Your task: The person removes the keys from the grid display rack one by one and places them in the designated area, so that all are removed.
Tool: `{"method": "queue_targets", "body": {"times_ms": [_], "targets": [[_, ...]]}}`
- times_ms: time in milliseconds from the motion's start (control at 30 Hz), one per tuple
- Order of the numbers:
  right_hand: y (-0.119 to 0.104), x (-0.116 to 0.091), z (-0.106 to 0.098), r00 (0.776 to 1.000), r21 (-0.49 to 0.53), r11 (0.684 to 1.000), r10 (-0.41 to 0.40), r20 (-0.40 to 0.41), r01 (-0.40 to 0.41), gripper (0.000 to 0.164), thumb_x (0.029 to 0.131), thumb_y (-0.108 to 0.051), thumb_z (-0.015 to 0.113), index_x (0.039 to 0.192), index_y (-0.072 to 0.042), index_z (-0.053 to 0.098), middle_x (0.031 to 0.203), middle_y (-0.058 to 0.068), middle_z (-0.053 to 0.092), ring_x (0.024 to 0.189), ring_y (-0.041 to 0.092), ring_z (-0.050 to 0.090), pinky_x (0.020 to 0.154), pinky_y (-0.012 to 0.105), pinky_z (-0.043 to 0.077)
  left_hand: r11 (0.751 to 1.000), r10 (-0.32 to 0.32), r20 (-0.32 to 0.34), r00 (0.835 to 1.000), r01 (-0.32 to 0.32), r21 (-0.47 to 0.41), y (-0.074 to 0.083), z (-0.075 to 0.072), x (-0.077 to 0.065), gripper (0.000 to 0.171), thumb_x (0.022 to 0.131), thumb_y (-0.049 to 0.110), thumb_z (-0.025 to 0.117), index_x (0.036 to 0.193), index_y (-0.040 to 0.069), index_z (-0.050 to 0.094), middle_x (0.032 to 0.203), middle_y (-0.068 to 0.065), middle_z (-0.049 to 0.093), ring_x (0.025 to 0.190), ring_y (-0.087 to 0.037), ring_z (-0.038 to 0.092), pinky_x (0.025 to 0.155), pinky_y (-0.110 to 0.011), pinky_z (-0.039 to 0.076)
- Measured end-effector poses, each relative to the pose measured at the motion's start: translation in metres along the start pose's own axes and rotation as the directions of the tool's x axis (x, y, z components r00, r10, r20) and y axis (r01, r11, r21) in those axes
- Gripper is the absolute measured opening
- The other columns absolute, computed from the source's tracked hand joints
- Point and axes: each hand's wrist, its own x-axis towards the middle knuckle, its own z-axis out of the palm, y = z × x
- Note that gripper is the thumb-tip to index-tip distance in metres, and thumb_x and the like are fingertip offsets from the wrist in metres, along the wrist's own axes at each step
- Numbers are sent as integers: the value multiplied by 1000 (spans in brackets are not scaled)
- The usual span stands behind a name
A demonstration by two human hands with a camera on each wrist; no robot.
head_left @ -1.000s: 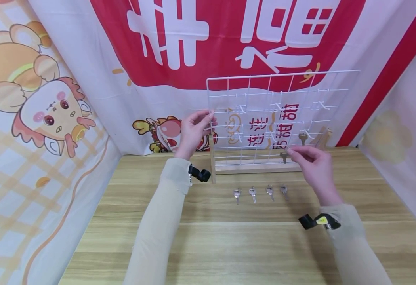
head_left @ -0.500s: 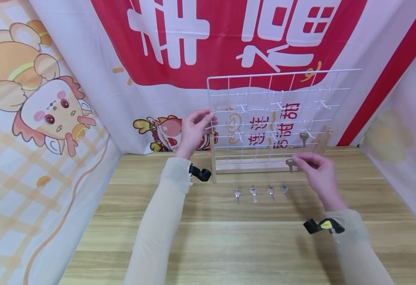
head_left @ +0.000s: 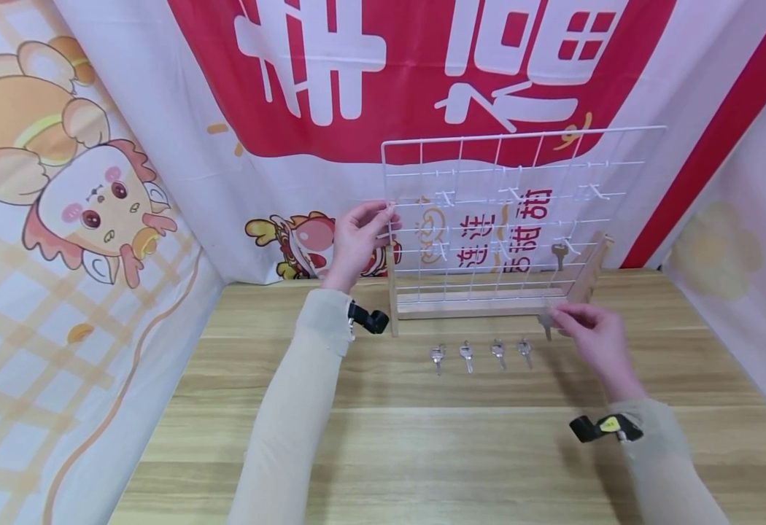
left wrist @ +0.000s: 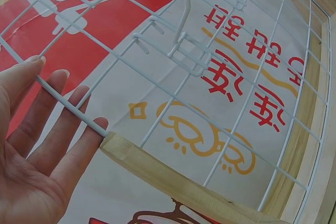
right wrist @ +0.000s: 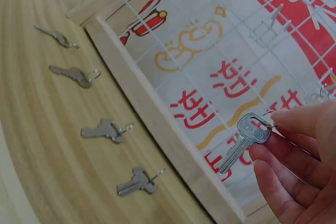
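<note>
My right hand (head_left: 593, 339) pinches a silver key (right wrist: 253, 131) by its small ring, close in front of the rack's base at the right; the blade points down. My left hand (head_left: 357, 240) grips the left side wire of a white wire grid rack (head_left: 462, 139), thumb on one side and fingers on the other in the left wrist view. White hooks (head_left: 510, 194) are fixed on the grid in rows. On a lower right hook hangs another key (head_left: 559, 255). Several ringed keys (head_left: 466, 355) lie in a row on the table before the rack.
The rack stands in a wooden base (head_left: 481, 310) with upright side posts (head_left: 392, 292) on a wood-grain table (head_left: 422, 452). Behind it hangs a red and white printed cloth (head_left: 330, 146); printed cloths also flank the left and right sides.
My right hand, with the key in its fingers, has moved down and to the right, away from the grid. My left hand stays on the side wire.
</note>
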Motion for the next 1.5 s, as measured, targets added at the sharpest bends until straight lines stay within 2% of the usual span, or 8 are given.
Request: {"method": "queue_targets", "body": {"times_ms": [267, 500, 733, 867, 1067, 1300, 1500], "targets": [[22, -3, -4, 997, -33, 998, 49, 52, -48, 47, 100, -39, 66, 126, 0, 67, 116, 18, 66, 92, 16, 66, 78, 24, 58, 1000, 1, -1, 1000, -1, 10, -1, 0, 0, 38, 96, 36, 71, 124, 11, 72, 112, -10, 72, 104, -26, 71, 89, -38, 58], [39, -3, -3, 994, -79, 995, 75, 84, -68, 47, 101, -39, 66, 126, 0, 67, 116, 20, 67, 92, 12, 65, 73, 20, 56, 1000, -4, -10, 1000, 4, -28, 1, 2, 1, 31, 98, 26, 71, 122, 6, 71, 110, -15, 72, 102, -30, 71, 92, -47, 56], [56, 0, -1, 986, -109, 986, 134, 95, -124, 49, 100, -43, 65, 128, -3, 67, 120, 18, 66, 96, 17, 65, 75, 21, 56, 1000, -16, -4, 1000, 16, -25, 2, 2, 2, 33, 102, 16, 65, 129, -2, 65, 114, -19, 71, 106, -36, 69, 96, -55, 52], [63, 3, 1, 982, -121, 982, 160, 96, -148, 50, 101, -44, 64, 129, -3, 66, 122, 19, 65, 99, 22, 66, 76, 25, 58, 1000, -15, -4, 1000, 15, -28, 2, 2, 1, 32, 101, 18, 66, 128, 1, 67, 113, -18, 71, 107, -37, 69, 96, -54, 52], [66, 6, 4, 980, -140, 978, 171, 102, -156, 49, 102, -43, 63, 130, -3, 65, 122, 18, 65, 101, 26, 65, 75, 24, 56, 1000, 1, -5, 1000, -1, -30, 1, 1, 0, 31, 98, 26, 71, 123, 8, 71, 111, -14, 73, 103, -30, 71, 93, -49, 55], [65, 7, 10, 988, -186, 976, 132, 78, -115, 41, 102, -33, 65, 125, 1, 68, 110, 19, 70, 93, 25, 67, 69, 21, 55, 1000, 12, -4, 1000, -12, -28, -1, 1, 1, 28, 98, 26, 71, 121, 10, 72, 109, -13, 73, 101, -27, 72, 95, -54, 53], [62, 7, 11, 985, -206, 969, 155, 81, -136, 40, 102, -31, 65, 127, 0, 68, 115, 20, 68, 97, 28, 66, 70, 22, 54, 1000, 18, 0, 1000, -18, -24, -1, 0, 1, 27, 98, 26, 70, 121, 11, 73, 109, -12, 73, 101, -27, 72, 96, -56, 52]]}}
